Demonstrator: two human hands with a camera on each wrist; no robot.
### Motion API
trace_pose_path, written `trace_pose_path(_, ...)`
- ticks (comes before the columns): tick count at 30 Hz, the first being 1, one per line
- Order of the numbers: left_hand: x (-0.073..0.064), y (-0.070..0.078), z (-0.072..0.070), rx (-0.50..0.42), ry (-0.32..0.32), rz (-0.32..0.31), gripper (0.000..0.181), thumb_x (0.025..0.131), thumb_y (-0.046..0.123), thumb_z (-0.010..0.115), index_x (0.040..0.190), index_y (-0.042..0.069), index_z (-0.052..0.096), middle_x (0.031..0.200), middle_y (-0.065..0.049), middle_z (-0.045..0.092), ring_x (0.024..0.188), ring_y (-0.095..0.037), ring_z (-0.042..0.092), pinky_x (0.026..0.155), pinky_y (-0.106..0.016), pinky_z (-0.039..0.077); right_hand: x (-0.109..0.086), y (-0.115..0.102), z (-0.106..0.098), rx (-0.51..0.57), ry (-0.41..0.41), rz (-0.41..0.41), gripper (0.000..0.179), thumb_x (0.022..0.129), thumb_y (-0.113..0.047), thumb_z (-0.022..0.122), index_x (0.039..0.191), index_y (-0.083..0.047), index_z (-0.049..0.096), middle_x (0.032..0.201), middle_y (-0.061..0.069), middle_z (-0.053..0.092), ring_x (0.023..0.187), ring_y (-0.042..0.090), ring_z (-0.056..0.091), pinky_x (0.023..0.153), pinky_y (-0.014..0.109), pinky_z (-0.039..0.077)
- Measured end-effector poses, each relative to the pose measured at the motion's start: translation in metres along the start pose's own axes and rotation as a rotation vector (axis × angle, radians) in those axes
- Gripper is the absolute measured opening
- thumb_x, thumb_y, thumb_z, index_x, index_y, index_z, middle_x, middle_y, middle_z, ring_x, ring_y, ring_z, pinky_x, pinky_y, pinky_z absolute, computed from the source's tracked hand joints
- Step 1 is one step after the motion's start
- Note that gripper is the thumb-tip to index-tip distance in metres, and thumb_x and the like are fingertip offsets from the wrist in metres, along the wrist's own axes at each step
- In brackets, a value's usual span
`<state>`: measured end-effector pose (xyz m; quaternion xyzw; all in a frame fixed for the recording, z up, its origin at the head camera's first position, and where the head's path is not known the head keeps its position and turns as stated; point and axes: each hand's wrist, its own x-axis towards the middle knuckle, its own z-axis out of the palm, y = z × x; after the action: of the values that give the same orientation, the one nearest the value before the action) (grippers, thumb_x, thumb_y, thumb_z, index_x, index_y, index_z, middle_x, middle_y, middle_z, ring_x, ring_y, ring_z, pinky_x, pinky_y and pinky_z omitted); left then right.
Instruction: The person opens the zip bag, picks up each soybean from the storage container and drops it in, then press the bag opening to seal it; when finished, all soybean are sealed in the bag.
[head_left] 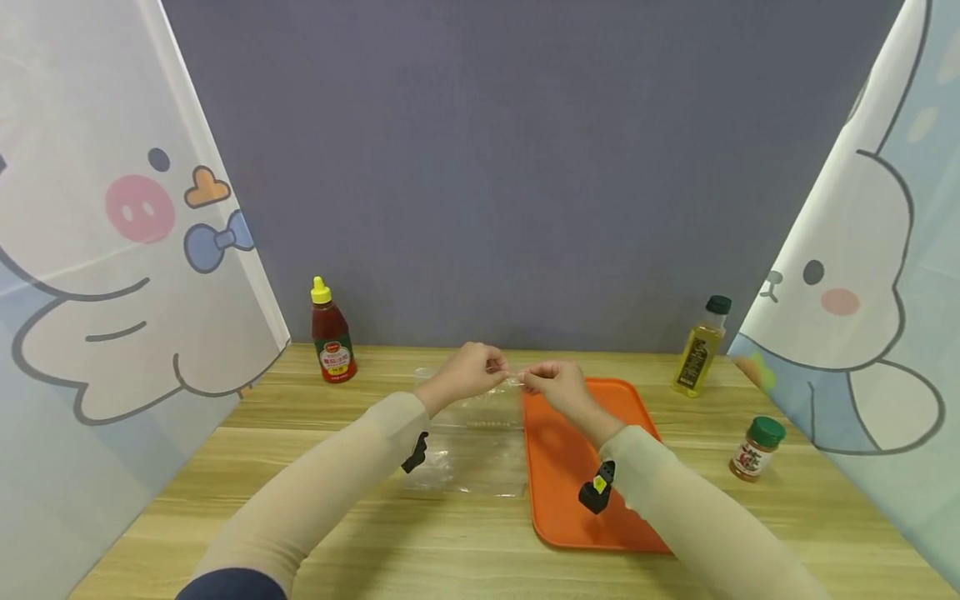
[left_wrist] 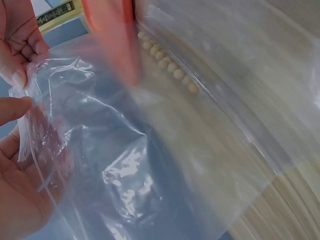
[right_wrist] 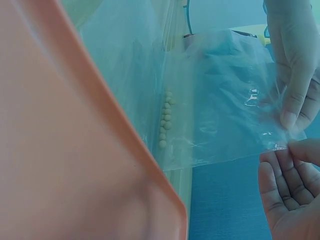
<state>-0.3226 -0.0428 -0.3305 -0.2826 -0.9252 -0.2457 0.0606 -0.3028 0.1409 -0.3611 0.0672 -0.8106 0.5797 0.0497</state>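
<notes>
A clear plastic zip bag (head_left: 480, 458) is lifted by its top edge, its lower part lying on the table. Several small round pale balls (left_wrist: 167, 65) lie in a row at the bag's bottom fold, also visible in the right wrist view. My left hand (head_left: 468, 371) pinches the zip edge between thumb and finger. Close beside it, my right hand (head_left: 558, 385) pinches the same edge near its right corner, other fingers loosely bent. Only a small gap separates the hands. In the right wrist view, the bag's film (right_wrist: 225, 100) stretches away from the fingertips.
An orange tray (head_left: 592, 521) lies under the right forearm, beside the bag. A ketchup bottle (head_left: 333, 342) stands at the back left. At the back right is an oil bottle (head_left: 701, 346), with a green-lidded spice jar (head_left: 756, 450) nearer. A grey panel (head_left: 480, 167) closes off the back.
</notes>
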Motion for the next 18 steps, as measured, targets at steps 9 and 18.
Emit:
trace_pose_path(9,-0.004,-0.008,-0.001,0.003,0.011,-0.027,0.008,0.092,0.019,0.067,0.092,0.012,0.072,0.091,-0.001,0.073,0.082,-0.014,0.067,0.078,-0.031,0.056,0.002,0.002,0.002,-0.016,0.002,-0.013,0.015,0.089,-0.012,0.070,0.096,0.000,0.075,0.084,0.015,0.075,0.075,0.023,0.070,0.073,0.036,0.058)
trace_pose_path(18,-0.007,-0.013,-0.004,-0.011,0.035,-0.022,0.009,0.091,0.019,0.068,0.093,0.012,0.073,0.094,-0.001,0.073,0.090,-0.017,0.068,0.085,-0.033,0.056,0.001,0.002,0.000,0.009,0.022,-0.025,0.015,0.087,-0.010,0.071,0.095,0.002,0.075,0.079,0.013,0.075,0.069,0.018,0.069,0.072,0.037,0.058)
